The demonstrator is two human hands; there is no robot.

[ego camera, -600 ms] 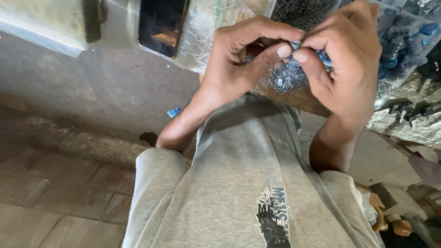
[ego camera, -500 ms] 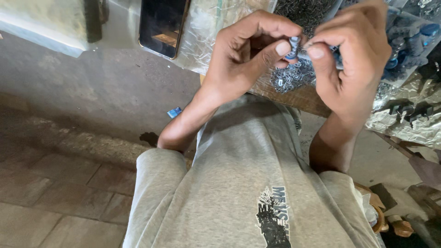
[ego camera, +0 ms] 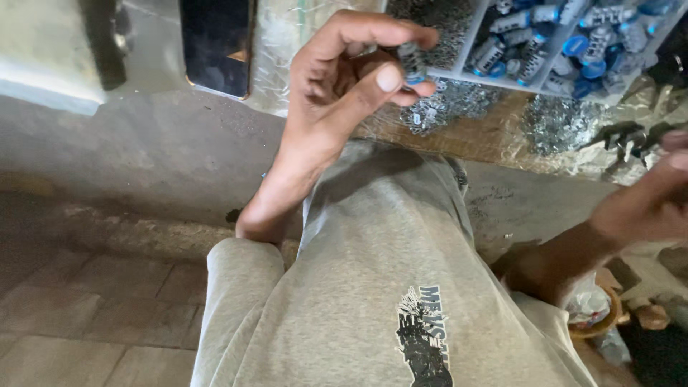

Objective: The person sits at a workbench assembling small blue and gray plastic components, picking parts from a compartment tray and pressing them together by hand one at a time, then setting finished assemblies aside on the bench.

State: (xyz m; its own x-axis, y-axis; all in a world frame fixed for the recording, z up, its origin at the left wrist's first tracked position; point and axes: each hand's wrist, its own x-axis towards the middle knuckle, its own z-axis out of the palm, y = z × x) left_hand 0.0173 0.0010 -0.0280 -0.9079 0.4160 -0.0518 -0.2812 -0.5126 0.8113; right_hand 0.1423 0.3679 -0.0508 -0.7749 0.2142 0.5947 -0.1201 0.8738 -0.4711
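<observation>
A small metal part pinched in the left hand

The left hand (ego camera: 344, 79) is closed on a small metal part with a blue end (ego camera: 412, 63), pinched between the thumb and the fingertips, up in front of the bench (ego camera: 473, 140). The part looks hard, light and a bit slippery, so a firm pinch on its two sides suits it best. The right hand (ego camera: 645, 208) is off to the side, low and blurry; whether its fingers are apart or together cannot be told. Just past the left hand lies a pile of tiny silver metal pieces (ego camera: 437, 107) on the bench. Behind it sits a white tray (ego camera: 473, 74) full of more parts like the held one. A dark phone (ego camera: 215, 43) stands to the left. Below is the person's grey shirt (ego camera: 387, 287).
</observation>
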